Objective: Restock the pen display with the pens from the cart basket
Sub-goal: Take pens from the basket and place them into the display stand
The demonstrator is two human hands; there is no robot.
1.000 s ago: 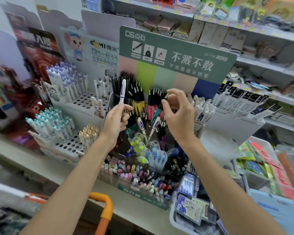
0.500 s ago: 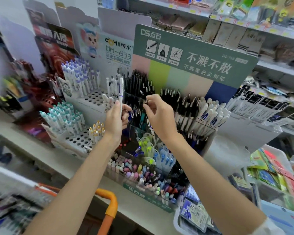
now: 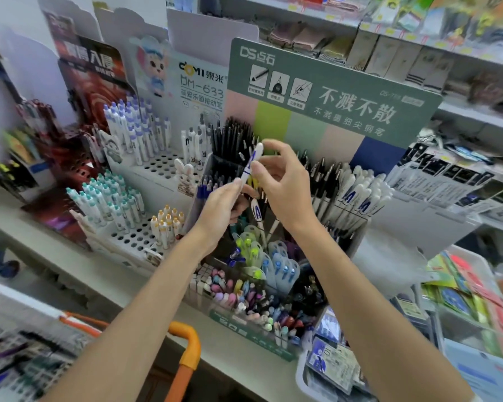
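- We stand at a stationery aisle: a grey shelf [image 3: 79, 265] runs across at waist level, with blurred upper shelves [image 3: 418, 39] of packaged goods behind it.
- On the shelf stands the pen display [image 3: 331, 91], with a green header over tiered compartments full of pens. A white stand [image 3: 157, 166] with rows of round holes sits just beside it on the left.
- The orange cart handle [image 3: 186, 352] shows at the bottom, with the cart basket [image 3: 18, 358] blurred at lower left.
- Our left hand [image 3: 218, 210] grips the lower end of a white pen [image 3: 251, 163] with blue markings. It is held in the air in front of the display's black pens [image 3: 233, 134], tilted with its top to the right.
- Our right hand [image 3: 285, 187] pinches the pen's upper part between thumb and forefinger.
- Half a second ago the left hand held this pen upright alone, while the right hand reached among the black pens. The right hand has since left them and taken hold of the pen.
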